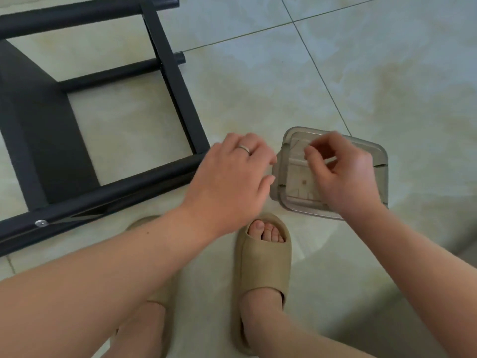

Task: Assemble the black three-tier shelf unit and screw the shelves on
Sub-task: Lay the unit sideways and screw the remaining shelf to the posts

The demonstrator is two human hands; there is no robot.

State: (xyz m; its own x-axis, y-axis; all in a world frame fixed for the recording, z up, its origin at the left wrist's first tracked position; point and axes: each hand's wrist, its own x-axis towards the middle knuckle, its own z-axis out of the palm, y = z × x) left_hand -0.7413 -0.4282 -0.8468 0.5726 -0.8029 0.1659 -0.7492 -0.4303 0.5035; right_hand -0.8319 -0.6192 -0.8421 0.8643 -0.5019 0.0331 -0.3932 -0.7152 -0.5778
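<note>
1. Head view: the black frame (129, 188) lies flat on the tiled floor (335, 73), at the left and reaching far; a silver screw (41, 223) sits in its near rail.
2. The left hand (232, 177), wearing a ring (244, 149), hovers palm down with loose fingers, holding nothing, between the frame and a clear box (383, 164).
3. Its fingertips are just beside the box's left edge; whether they touch is unclear.
4. The right hand (346, 174) is over the box, fingers curled, thumb near forefinger; I cannot tell whether it pinches anything.
5. Tan slippers (263, 262) are nearest.
</note>
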